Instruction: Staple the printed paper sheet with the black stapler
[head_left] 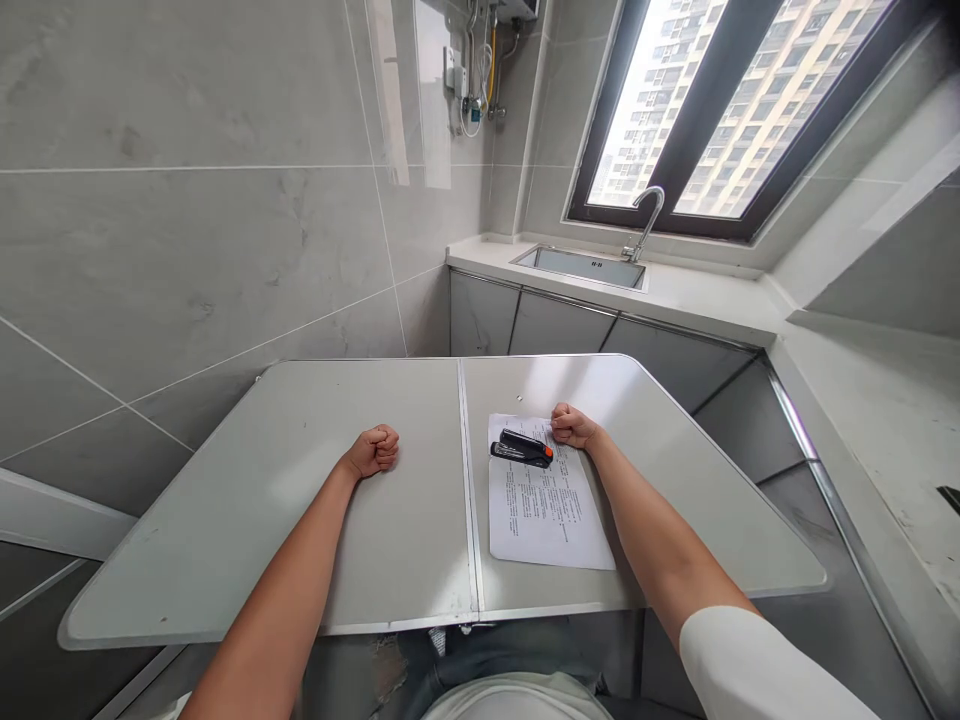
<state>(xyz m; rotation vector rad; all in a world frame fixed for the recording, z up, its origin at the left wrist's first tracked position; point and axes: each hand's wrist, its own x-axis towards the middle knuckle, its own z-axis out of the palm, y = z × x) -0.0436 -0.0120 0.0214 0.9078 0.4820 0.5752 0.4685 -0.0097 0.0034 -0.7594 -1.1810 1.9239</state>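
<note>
My left hand rests as a fist on the left half of the folding table, apart from any object. My right hand is also curled into a fist, at the upper right edge of a printed sheet of paper. Nothing shows in the fingers of either hand. On the upper part of the sheet lies a black stapler with an orange-red patch at its right end, just left of my right hand. Whether more than one sheet lies there, I cannot tell.
A pale folding table with a central seam spans the space before me. Behind it runs a counter with a sink and a curved faucet below a window. A grey tiled wall stands at the left.
</note>
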